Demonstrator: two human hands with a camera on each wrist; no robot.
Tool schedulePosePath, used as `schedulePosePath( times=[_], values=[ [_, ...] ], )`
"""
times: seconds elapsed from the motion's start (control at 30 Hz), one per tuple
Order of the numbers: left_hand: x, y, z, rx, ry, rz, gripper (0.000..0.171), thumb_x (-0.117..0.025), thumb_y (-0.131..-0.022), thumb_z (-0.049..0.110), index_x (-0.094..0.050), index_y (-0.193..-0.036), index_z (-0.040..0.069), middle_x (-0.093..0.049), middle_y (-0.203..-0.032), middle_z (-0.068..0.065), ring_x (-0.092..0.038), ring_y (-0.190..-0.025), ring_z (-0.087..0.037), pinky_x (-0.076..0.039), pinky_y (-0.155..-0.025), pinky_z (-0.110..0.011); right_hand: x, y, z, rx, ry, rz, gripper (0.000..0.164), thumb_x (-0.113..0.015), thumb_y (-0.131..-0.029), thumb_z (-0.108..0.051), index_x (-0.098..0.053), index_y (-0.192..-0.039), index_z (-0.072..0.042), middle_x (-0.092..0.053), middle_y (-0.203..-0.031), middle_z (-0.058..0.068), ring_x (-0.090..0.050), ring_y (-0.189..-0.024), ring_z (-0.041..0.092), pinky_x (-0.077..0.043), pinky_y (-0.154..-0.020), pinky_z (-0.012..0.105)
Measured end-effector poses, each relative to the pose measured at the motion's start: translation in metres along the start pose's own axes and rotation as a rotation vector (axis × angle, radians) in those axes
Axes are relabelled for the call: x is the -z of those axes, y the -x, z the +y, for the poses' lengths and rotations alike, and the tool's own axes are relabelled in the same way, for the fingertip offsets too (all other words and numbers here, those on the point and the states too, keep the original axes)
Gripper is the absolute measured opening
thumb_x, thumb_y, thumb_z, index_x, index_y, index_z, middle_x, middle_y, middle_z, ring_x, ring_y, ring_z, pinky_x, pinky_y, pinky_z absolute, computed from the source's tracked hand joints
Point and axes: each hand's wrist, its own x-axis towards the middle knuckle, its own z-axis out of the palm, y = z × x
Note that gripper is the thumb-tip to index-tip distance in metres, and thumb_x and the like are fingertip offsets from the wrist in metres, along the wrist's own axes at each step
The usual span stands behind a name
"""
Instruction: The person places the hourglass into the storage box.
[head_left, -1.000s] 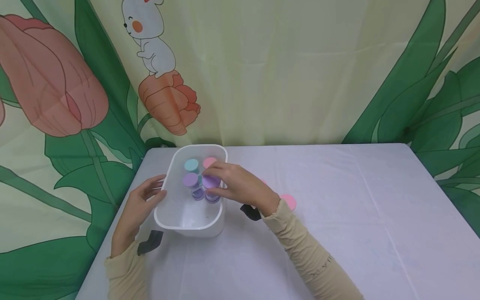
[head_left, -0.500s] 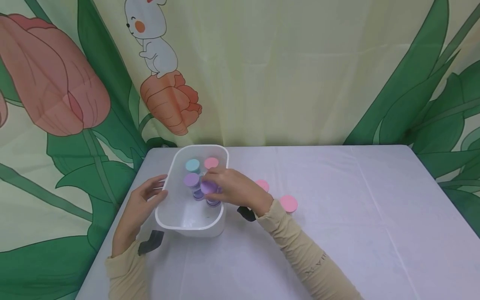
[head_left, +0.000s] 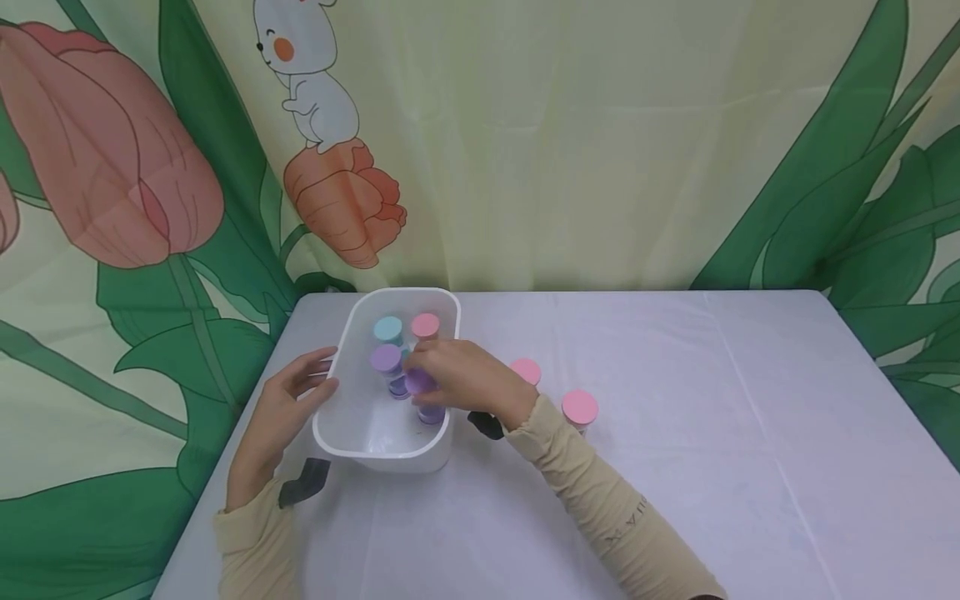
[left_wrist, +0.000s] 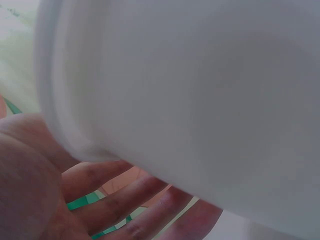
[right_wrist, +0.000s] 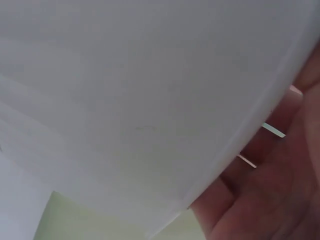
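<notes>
A white plastic bin [head_left: 375, 429] stands on the table, holding several small clear cylinders with coloured ends that look like sand timers. My right hand [head_left: 472, 379] reaches over its right rim and pinches a purple sand timer [head_left: 421, 382] near the top. Left of that stands another purple sand timer [head_left: 387, 359]; behind are a teal one [head_left: 388, 330] and a pink one [head_left: 425, 326]. My left hand [head_left: 288, 408] touches the bin's left side, thumb at the rim and fingers spread along the outer wall [left_wrist: 200, 100]. The right fingertips are hidden in the right wrist view.
Two pink-topped sand timers [head_left: 580, 407] [head_left: 527, 372] stand on the white-covered table [head_left: 712, 467], right of the bin and near my right forearm. A printed curtain [head_left: 570, 150] hangs behind the table's far edge.
My right hand has moved slightly down and toward me with the purple sand timer, uncovering the pink one behind and both on the table. My left hand has stayed at the bin.
</notes>
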Motion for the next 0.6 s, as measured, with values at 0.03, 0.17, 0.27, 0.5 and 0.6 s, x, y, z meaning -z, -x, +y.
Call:
schedulePosePath(
  times=[0.03, 0.17, 0.27, 0.5, 0.6],
  values=[
    [0.0, 0.0, 0.0, -0.001, 0.001, 0.0, 0.061, -0.064, -0.096, 0.037, -0.044, -0.149, 0.014, -0.051, -0.145, -0.015, -0.053, -0.127, -0.036, -0.047, -0.1, -0.059, 0.001, -0.001, -0.001, -0.007, 0.005, -0.013, 0.023, -0.08, -0.083, -0.025, -0.072, -0.102, -0.016, -0.063, -0.093, -0.005, -0.056, -0.085, 0.008, -0.05, -0.076, 0.022],
    [-0.001, 0.0, 0.001, -0.003, -0.001, 0.001, 0.06, -0.063, -0.097, 0.037, -0.044, -0.149, 0.013, -0.051, -0.145, -0.015, -0.053, -0.127, -0.036, -0.047, -0.1, -0.059, 0.004, -0.004, -0.004, -0.033, 0.025, -0.055, 0.023, -0.082, -0.081, -0.022, -0.072, -0.1, -0.016, -0.063, -0.091, -0.005, -0.056, -0.083, 0.009, -0.051, -0.075, 0.024],
    [-0.001, 0.0, 0.002, -0.001, -0.003, 0.004, 0.061, -0.064, -0.096, 0.037, -0.044, -0.149, 0.013, -0.051, -0.145, -0.015, -0.053, -0.127, -0.036, -0.047, -0.1, -0.059, 0.004, -0.005, -0.006, -0.052, 0.038, -0.073, 0.02, -0.082, -0.08, -0.02, -0.072, -0.098, -0.016, -0.062, -0.088, -0.005, -0.055, -0.081, 0.01, -0.051, -0.074, 0.024],
    [-0.001, 0.0, 0.001, 0.003, -0.004, 0.01, 0.061, -0.064, -0.096, 0.038, -0.045, -0.149, 0.014, -0.052, -0.143, -0.015, -0.053, -0.127, -0.036, -0.046, -0.1, -0.06, 0.0, -0.006, -0.01, -0.08, 0.079, -0.091, 0.018, -0.084, -0.079, -0.018, -0.069, -0.09, -0.016, -0.059, -0.08, -0.006, -0.055, -0.076, 0.01, -0.05, -0.071, 0.024],
    [-0.001, -0.001, 0.001, 0.003, -0.006, 0.008, 0.06, -0.064, -0.097, 0.036, -0.044, -0.149, 0.014, -0.052, -0.142, -0.016, -0.053, -0.126, -0.036, -0.046, -0.101, -0.06, -0.002, -0.006, -0.011, -0.092, 0.082, -0.092, 0.02, -0.085, -0.079, -0.018, -0.07, -0.093, -0.016, -0.061, -0.08, -0.007, -0.055, -0.076, 0.01, -0.052, -0.072, 0.024]
  ],
)
